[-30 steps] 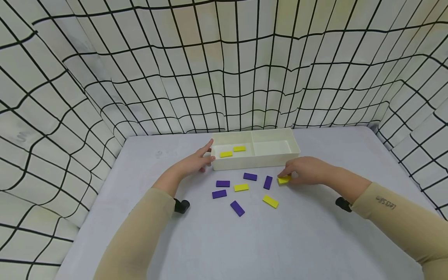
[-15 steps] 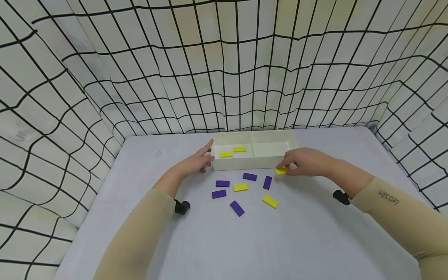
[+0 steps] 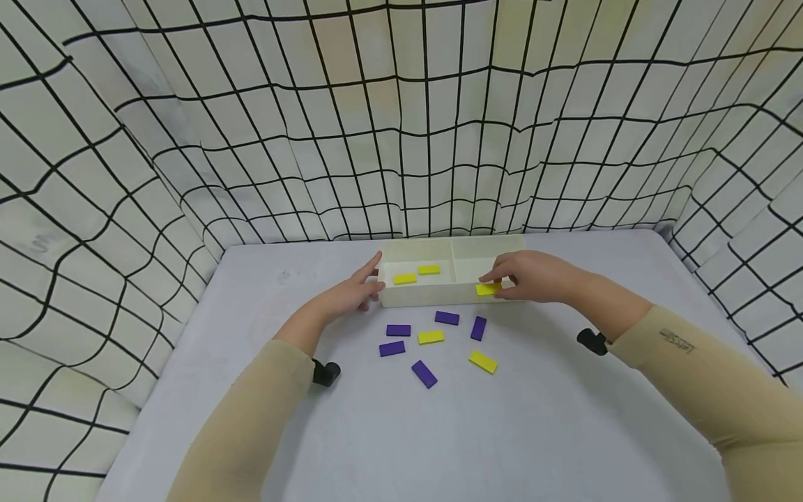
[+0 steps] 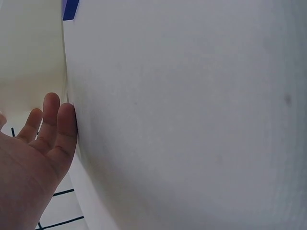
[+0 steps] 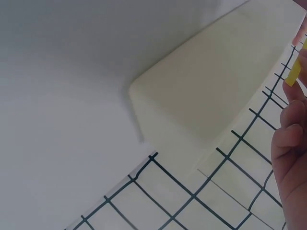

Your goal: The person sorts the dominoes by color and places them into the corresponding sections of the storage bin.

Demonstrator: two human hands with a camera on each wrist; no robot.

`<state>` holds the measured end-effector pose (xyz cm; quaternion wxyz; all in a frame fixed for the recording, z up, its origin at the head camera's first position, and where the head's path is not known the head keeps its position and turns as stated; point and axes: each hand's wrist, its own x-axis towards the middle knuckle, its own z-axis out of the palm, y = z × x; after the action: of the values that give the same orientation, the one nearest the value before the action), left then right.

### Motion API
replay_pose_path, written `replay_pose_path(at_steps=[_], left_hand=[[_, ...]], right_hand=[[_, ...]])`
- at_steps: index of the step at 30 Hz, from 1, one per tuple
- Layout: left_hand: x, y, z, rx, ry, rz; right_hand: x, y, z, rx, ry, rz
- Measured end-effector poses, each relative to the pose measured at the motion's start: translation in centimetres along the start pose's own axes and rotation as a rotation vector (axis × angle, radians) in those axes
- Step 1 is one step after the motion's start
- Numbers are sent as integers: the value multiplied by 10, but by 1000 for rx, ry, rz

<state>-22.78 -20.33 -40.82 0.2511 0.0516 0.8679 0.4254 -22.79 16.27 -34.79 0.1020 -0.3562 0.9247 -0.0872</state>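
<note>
A white two-compartment box [image 3: 417, 295] stands at the back of the table, with two yellow blocks [image 3: 429, 270] lying in its left compartment. My right hand [image 3: 541, 276] pinches another yellow block [image 3: 486, 288] over the box's front wall, by the right compartment. In the right wrist view that yellow block [image 5: 293, 73] shows between fingertips and thumb. My left hand [image 3: 343, 295] is at the box's left end, its fingers extended and its fingertips right at the wall. The left wrist view shows these fingers [image 4: 66, 125] close beside the box wall.
Several purple blocks [image 3: 424, 374] and two yellow blocks [image 3: 483, 362] lie scattered on the white table [image 3: 502, 439] in front of the box. A white wall with black netting [image 3: 426, 139] rises behind the table and along both sides.
My right hand has lifted the yellow block off the table and carried it up and leftward to the box's front wall. The left hand has stayed at the box's end.
</note>
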Motion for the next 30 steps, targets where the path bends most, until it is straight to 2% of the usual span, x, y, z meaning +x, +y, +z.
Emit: replay_pose_path(at_steps=[16,30], left_hand=[[-2,3,1,-1,-4,-12],[1,1,0,-45,-1,2]], right_hand=[[40,-13,0,41,12,-37],[94,-29,-4,37,-39,-29]])
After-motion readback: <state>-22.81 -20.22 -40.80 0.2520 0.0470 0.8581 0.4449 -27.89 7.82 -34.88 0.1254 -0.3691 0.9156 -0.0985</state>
